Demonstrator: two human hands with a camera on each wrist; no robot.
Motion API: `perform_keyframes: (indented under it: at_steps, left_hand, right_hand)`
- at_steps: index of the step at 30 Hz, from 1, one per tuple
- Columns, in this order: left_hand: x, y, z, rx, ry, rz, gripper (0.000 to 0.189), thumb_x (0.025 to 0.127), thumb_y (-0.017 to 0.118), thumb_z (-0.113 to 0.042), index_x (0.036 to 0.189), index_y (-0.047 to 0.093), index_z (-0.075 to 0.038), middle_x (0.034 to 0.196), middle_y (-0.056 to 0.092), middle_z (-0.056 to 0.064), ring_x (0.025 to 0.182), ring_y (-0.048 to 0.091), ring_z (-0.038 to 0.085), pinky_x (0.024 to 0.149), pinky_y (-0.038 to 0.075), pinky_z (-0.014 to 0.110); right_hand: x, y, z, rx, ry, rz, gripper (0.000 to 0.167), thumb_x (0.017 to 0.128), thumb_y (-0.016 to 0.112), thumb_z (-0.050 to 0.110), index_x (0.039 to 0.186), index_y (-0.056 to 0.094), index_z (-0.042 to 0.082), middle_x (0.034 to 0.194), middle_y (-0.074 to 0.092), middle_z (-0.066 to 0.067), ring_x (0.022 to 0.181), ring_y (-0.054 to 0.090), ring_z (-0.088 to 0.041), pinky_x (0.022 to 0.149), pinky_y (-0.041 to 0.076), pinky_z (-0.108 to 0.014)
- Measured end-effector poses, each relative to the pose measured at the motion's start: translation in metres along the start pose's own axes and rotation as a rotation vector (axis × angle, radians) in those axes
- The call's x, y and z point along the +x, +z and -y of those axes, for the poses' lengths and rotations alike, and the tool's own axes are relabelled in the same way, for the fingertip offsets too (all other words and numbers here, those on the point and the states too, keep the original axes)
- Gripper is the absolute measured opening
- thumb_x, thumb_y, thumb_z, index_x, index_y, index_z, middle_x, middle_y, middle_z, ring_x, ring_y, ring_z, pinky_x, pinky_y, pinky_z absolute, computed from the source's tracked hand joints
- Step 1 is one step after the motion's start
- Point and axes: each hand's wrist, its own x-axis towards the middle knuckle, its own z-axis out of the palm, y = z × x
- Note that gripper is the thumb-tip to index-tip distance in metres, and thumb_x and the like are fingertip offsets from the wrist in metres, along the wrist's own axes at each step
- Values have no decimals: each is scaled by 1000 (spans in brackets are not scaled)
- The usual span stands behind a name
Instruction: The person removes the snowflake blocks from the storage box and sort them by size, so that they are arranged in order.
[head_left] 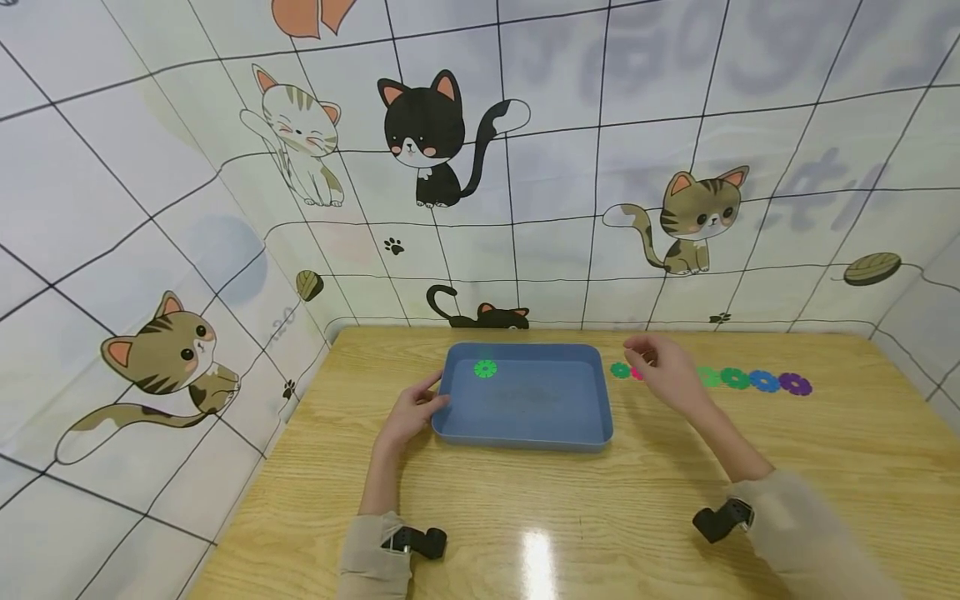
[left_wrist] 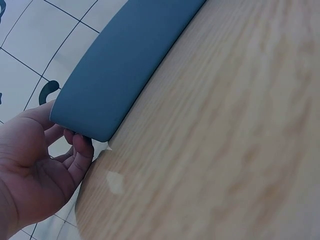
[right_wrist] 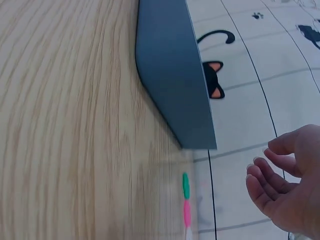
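Note:
A shallow blue tray (head_left: 525, 417) lies on the table. Inside it, near the back left, is one bright green notched plastic disc (head_left: 485, 368). My left hand (head_left: 411, 414) grips the tray's left side, thumb over the rim; the left wrist view shows fingers (left_wrist: 82, 150) curled against the outer wall. To the tray's right runs a row of notched discs, from a teal disc (head_left: 620, 370) to a blue disc (head_left: 764, 381) and a purple disc (head_left: 795, 383). My right hand (head_left: 667, 371) is raised over this row with loosely bent fingers and holds nothing. It hides the row's middle.
The wooden table (head_left: 585, 517) meets a cat-printed wall covering (head_left: 562, 192) at the back and left. In the right wrist view, the tray's wall (right_wrist: 172, 70) stands near the teal end of the row. Black wrist cameras sit on both sleeves.

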Motion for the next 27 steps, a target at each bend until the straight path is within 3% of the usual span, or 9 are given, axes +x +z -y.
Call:
perform_keyframes:
  at_steps: [10,20,27]
  left_hand:
    - [2,0,2,12,11,3,57,96,69,-9,150,51,-10,94,61,9,72,49,14,56,40,22]
    - [3,0,3,3,1,2,57,96,69,-9,150,50,-9,94,61,9,69,49,13,56,40,22]
    - [2,-2,3,20,12,18,59,97,68,-11,152,47,-7,98,62,12,74,51,18,57,42,24]
  right_hand:
    - [15,53,29,65,-103,97,17,99,61,4,113,67,-3,103,69,-16,83,61,-22,70,50,-28]
    - [23,104,51,89,-136,243,18,100,61,5,116,67,0,107,69,-15,89,64,-22,77,53,-38]
    - [36,134,63,105,-126,333,21,100,60,6,119,67,-2,111,69,-13,90,66,-24,75,53,-36]
